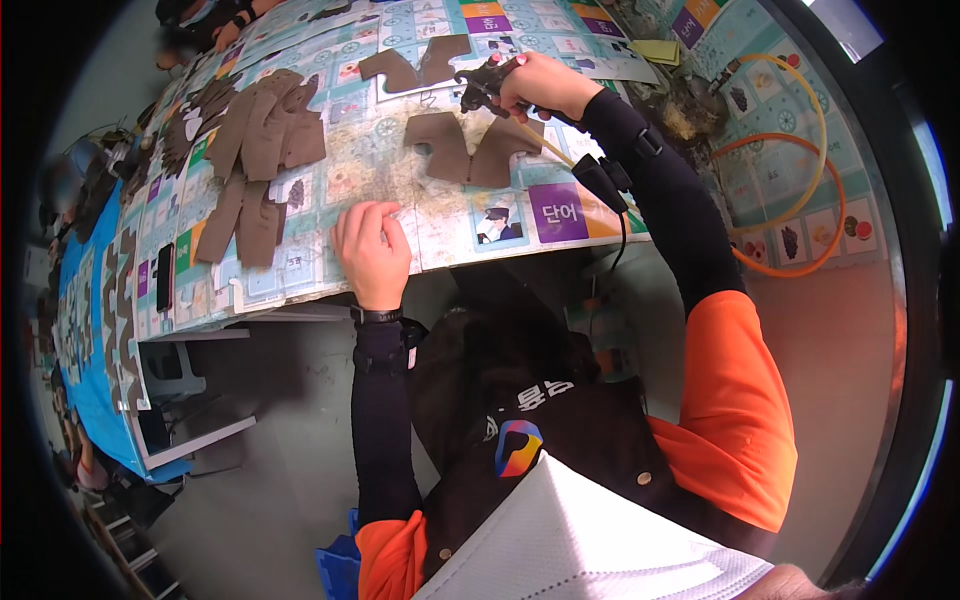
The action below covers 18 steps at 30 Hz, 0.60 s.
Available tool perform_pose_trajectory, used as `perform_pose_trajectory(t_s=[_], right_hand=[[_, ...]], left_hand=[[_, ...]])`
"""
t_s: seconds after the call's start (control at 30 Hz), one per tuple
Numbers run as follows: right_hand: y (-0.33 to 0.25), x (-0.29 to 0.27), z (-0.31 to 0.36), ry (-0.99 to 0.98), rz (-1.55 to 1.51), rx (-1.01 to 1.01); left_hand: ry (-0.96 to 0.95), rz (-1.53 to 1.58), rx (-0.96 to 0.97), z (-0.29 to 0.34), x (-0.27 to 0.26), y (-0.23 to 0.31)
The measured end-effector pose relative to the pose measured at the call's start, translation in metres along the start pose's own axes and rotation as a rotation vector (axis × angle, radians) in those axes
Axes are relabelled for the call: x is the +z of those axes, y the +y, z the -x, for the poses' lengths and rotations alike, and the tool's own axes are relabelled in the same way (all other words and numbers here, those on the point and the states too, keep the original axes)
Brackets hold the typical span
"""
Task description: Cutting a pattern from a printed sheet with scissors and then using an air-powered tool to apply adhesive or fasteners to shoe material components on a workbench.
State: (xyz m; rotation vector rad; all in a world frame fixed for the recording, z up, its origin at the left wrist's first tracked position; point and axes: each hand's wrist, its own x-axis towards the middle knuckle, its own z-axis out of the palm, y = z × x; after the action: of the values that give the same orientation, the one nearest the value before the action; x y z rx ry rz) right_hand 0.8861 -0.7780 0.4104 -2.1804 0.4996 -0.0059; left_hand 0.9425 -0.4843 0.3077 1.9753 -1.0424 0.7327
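Note:
My right hand (545,85) is closed around a dark spray gun (478,86), held above the table at its far side. A thin yellow hose (543,140) trails from it toward the right. Just below the gun lies a brown cut material piece (462,155), its wide curved shape spread flat. A similar brown piece (425,66) lies farther off, to the left of the gun, on a pale sheet. My left hand (373,252) rests near the table's front edge with its fingers curled in. Nothing shows in it.
Several brown pieces (265,130) overlap in a pile on the left. A phone (165,277) lies near the left edge. Orange and yellow tubing (822,215) loops along the right wall. Other people (205,22) work at the far left, and a blue-covered table (88,330) stands there.

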Motion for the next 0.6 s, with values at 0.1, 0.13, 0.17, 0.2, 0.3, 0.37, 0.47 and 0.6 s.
perform_pose_trajectory(t_s=[0.1, 0.13, 0.17, 0.2, 0.3, 0.37, 0.47, 0.6], right_hand=[[0.0, 0.001, -0.001, 0.012, -0.005, -0.026], [-0.002, 0.001, 0.0, 0.008, -0.004, -0.026], [-0.003, 0.001, 0.001, 0.004, -0.003, -0.027], [-0.003, 0.001, -0.001, 0.002, -0.004, -0.023], [-0.003, 0.004, -0.002, 0.027, -0.004, -0.031], [-0.005, 0.004, 0.0, 0.022, 0.018, -0.036], [-0.012, 0.004, 0.007, 0.001, 0.026, -0.03], [-0.01, 0.005, 0.008, 0.024, -0.008, 0.0]], left_hand=[[0.006, -0.005, 0.004, 0.001, -0.001, -0.001], [0.006, -0.006, 0.004, 0.001, -0.002, -0.001], [0.008, -0.007, 0.003, 0.001, -0.003, 0.0], [0.002, -0.008, -0.001, 0.001, -0.002, 0.0], [-0.005, -0.009, -0.005, 0.002, 0.0, -0.001], [-0.002, -0.011, -0.003, 0.002, 0.0, -0.001], [-0.001, -0.009, -0.004, 0.003, -0.001, -0.001], [0.002, -0.008, 0.0, 0.002, 0.0, -0.002]])
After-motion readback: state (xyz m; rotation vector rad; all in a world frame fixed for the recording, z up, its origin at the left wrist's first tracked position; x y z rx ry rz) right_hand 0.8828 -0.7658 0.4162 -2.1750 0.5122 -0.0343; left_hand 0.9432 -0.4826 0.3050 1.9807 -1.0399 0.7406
